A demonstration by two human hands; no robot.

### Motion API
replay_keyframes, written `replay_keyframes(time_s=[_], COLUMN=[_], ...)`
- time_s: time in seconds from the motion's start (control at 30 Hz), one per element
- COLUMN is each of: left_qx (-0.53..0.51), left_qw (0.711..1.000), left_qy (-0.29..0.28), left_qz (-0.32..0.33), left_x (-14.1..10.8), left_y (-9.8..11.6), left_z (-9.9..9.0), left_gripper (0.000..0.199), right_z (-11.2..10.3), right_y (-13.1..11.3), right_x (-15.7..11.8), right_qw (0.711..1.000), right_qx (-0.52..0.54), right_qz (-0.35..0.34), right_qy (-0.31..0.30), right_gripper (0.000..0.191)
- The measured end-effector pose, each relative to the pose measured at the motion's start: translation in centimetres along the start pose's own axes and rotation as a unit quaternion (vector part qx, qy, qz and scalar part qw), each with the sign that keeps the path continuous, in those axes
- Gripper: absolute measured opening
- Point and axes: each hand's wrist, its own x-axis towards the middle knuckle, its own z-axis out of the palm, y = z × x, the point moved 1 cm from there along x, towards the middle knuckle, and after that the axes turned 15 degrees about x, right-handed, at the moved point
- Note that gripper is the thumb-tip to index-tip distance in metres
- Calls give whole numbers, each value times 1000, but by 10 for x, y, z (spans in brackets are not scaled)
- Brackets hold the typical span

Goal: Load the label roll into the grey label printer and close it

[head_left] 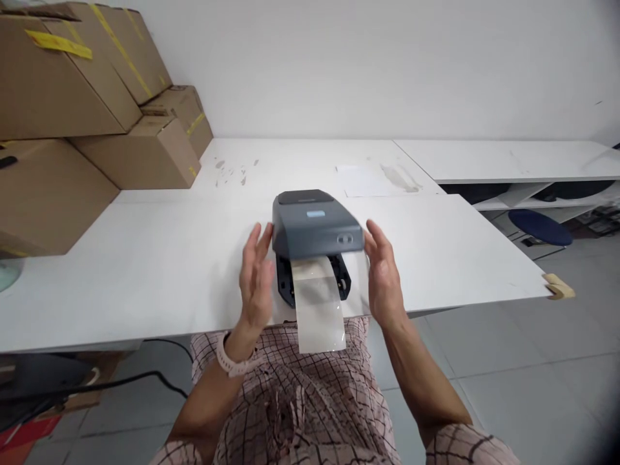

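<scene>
Your left hand (256, 279) and right hand (383, 274) flank the grey label printer (316, 232) near the bench (145, 284) edge, fingers released and just beside its hard, smooth, probably weighty sides, so grip low on both flanks, not the flimsy label strip (318, 309) hanging between your fingers.

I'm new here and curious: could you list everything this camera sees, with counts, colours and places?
label printer: one, dark grey, near table edge, between the hands
label strip: one, pale glossy, hanging from printer front over the edge
table: one, white
cardboard boxes: several, brown with yellow tape, stacked far left
paper sheet: one, white, behind printer
stool: one, blue, right, beyond table
cable: one, black, floor left
watch: one, pink, left wrist
left hand: open, beside printer
right hand: open, beside printer
</scene>
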Motion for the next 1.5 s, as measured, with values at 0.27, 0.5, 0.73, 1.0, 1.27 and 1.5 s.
replay_keyframes(time_s=[0.27, 0.5, 0.73, 1.0, 1.27, 1.5], left_qx=[17, 26, 211, 188, 126, 135], left_qw=[968, 962, 943, 951, 966, 963], left_qy=[-205, -200, -167, -170, -161, -156], left_qz=[-146, -186, -196, -175, -160, -175], left_x=[70, 53, 50, 56, 54, 54], left_y=[-65, -85, -67, -55, -64, -65], left_z=[-1, 7, 6, 7, 9, 9], left_gripper=[108, 112, 78, 71, 67, 75], right_z=[24, 24, 36, 43, 49, -17], right_y=[12, 51, 0, 26, 53, -13], right_x=[143, 232, 171, 140, 156, 165], right_qw=[959, 969, 913, 841, 816, 866], right_qx=[-252, -212, -319, -366, -293, -143], right_qz=[-126, -109, -248, -71, 13, -24], right_qy=[-40, -65, -52, -391, -498, -479], right_gripper=[100, 81, 61, 43, 88, 102])
